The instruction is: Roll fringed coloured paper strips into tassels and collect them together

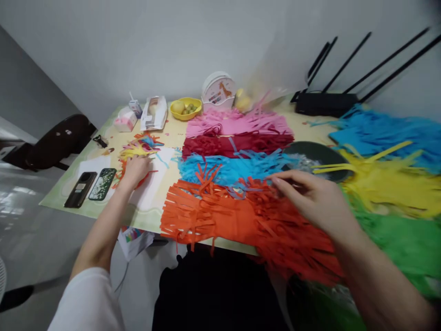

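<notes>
My left hand (135, 171) reaches into a small pile of coloured paper strips (137, 149) at the left of the table, its fingers bent down and closed on the strips. Over the far edge of the orange fringed paper (237, 216), my right hand (319, 200) has thumb and forefinger pinched together; whatever lies between them is too small to make out. Just beyond lies blue fringed paper (220, 169), then dark red (237, 145) and pink fringed paper (237, 123). Red fringe (292, 234) hangs over the table's front edge below my right hand.
Two phones (80, 189) lie at the left front. Along the wall stand a yellow fruit bowl (198, 102), a white round box (217, 89) and a black router (325, 105). A dark round plate (299, 149) lies near yellow (392, 188) and green fringed paper (399, 243).
</notes>
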`<state>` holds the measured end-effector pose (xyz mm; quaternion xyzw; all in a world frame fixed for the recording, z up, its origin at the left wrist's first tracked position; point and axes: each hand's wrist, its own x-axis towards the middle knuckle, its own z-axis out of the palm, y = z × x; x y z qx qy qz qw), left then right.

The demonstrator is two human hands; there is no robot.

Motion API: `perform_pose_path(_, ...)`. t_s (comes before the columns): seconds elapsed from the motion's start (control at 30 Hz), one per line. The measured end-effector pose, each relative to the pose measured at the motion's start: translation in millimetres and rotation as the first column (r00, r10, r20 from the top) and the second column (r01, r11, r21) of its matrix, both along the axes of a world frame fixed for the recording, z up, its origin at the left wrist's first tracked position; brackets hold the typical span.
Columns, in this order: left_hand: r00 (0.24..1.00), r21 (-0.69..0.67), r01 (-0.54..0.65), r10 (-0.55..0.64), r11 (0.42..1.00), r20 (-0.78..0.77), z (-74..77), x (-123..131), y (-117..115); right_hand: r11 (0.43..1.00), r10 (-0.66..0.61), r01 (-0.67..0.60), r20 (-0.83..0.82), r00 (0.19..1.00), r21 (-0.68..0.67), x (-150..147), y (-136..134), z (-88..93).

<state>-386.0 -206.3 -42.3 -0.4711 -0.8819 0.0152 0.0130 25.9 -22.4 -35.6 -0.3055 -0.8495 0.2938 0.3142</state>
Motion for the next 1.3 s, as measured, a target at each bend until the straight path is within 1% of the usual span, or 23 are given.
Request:
perform_pose_path(0.07, 0.998, 0.038, 0.046, -0.044, 0.998, -0.051, 7.9, 19.7, 12.4, 0.994, 0.021, -0.031, 0.099, 0.995, 0.100, -11.9, 17.0, -6.7)
perform_pose_path(0.1, 0.993, 0.067, 0.109, -0.105, 0.992, -0.063, 10.8, 34.9, 21.5, 0.987, 0.037, -0.064, 0.177, 0.984, 0.146, -19.7, 24.0, -12.1)
perform_pose_path(0.13, 0.977, 0.105, 0.209, -0.204, 0.972, -0.056, 12.4, 53.4, 32.9, 0.978, 0.069, -0.121, 0.282, 0.957, 0.171, -28.4, 29.7, -18.5)
perform_pose_path(0.17, 0.941, 0.142, 0.338, -0.339, 0.930, -0.020, 12.2, 74.3, 46.0, 0.965, 0.109, -0.195, 0.404, 0.908, 0.177, -37.3, 33.9, -25.4)
perform_pose_path(0.2, 0.881, 0.179, 0.460, -0.472, 0.870, 0.032, 10.1, 96.3, 60.3, 0.949, 0.143, -0.264, 0.509, 0.848, 0.172, -45.8, 36.5, -32.2)
perform_pose_path(0.23, 0.805, 0.195, 0.564, -0.587, 0.803, 0.087, 6.0, 118.0, 75.0, 0.939, 0.164, -0.305, 0.568, 0.806, 0.161, -53.1, 37.7, -38.5)
perform_pose_path(0.27, 0.739, 0.180, 0.637, -0.660, 0.749, 0.132, 0.1, 137.9, 89.1, 0.932, 0.168, -0.326, 0.609, 0.775, 0.157, -58.4, 38.0, -43.9)
perform_pose_path(0.3, 0.707, 0.137, 0.676, -0.690, 0.724, 0.156, -7.2, 154.8, 101.8, 0.931, 0.163, -0.330, 0.632, 0.758, 0.157, -61.4, 37.9, -48.1)
perform_pose_path(0.33, 0.706, 0.086, 0.685, -0.688, 0.724, 0.165, -15.3, 167.7, 112.3, 0.933, 0.149, -0.323, 0.644, 0.751, 0.160, -61.9, 37.9, -51.0)
perform_pose_path(0.4, 0.741, 0.027, 0.657, -0.652, 0.753, 0.158, -30.8, 180.6, 125.5, 0.938, 0.121, -0.304, 0.667, 0.736, 0.165, -56.3, 40.3, -53.0)
perform_pose_path(0.5, 0.795, 0.016, 0.595, -0.591, 0.804, 0.139, -44.0, 175.3, 129.7, 0.956, 0.083, -0.251, 0.674, 0.734, 0.155, -39.2, 51.4, -49.5)
perform_pose_path(0.57, 0.818, 0.028, 0.559, -0.556, 0.829, 0.145, -44.4, 165.1, 129.1, 0.972, 0.039, -0.184, 0.667, 0.744, 0.148, -27.9, 61.7, -45.2)
perform_pose_path(0.7, 0.845, 0.071, 0.486, -0.489, 0.871, 0.214, -38.6, 148.1, 132.9, 0.988, -0.089, -0.015, 0.655, 0.750, 0.151, -12.7, 74.2, -32.2)
perform_pose_path(0.73, 0.847, 0.083, 0.471, -0.477, 0.878, 0.235, -37.9, 145.4, 134.5, 0.982, -0.151, 0.041, 0.646, 0.748, 0.182, -11.2, 73.2, -28.4)
perform_pose_path(0.8, 0.846, 0.110, 0.447, -0.459, 0.888, 0.270, -37.7, 141.9, 137.2, 0.945, -0.286, 0.127, 0.575, 0.766, 0.301, -12.8, 64.7, -21.9)
perform_pose_path(0.83, 0.844, 0.123, 0.439, -0.455, 0.890, 0.284, -38.0, 141.0, 138.1, 0.928, -0.305, 0.121, 0.533, 0.789, 0.352, -16.2, 57.6, -20.2)
perform_pose_path(0.87, 0.840, 0.137, 0.433, -0.454, 0.891, 0.297, -38.4, 140.4, 138.8, 0.922, -0.275, 0.074, 0.508, 0.816, 0.381, -21.3, 49.4, -19.8)
perform_pose_path(0.93, 0.829, 0.164, 0.430, -0.460, 0.888, 0.317, -39.3, 139.8, 139.9, 0.926, -0.120, -0.097, 0.527, 0.842, 0.366, -35.7, 32.8, -23.7)
perform_pose_path(1.0, 0.818, 0.186, 0.432, -0.471, 0.882, 0.330, -39.9, 138.9, 140.8, 0.928, 0.000, -0.219, 0.587, 0.809, 0.300, -51.8, 21.3, -32.0)
perform_pose_path(1.07, 0.811, 0.202, 0.434, -0.478, 0.878, 0.336, -40.1, 137.5, 141.2, 0.932, 0.006, -0.227, 0.613, 0.790, 0.284, -64.7, 19.0, -41.1)
perform_pose_path(1.13, 0.810, 0.213, 0.433, -0.482, 0.876, 0.334, -39.6, 136.1, 140.1, 0.937, 0.000, -0.218, 0.624, 0.781, 0.273, -72.3, 25.2, -47.4)
perform_pose_path(1.23, 0.824, 0.251, 0.416, -0.479, 0.874, 0.303, -36.6, 138.1, 133.9, 0.947, 0.024, -0.219, 0.631, 0.775, 0.234, -76.7, 42.0, -50.0)
perform_pose_path(1.3, 0.857, 0.320, 0.384, -0.463, 0.866, 0.226, -33.3, 144.6, 127.5, 0.956, 0.049, -0.219, 0.632, 0.774, 0.195, -79.1, 52.4, -49.2)
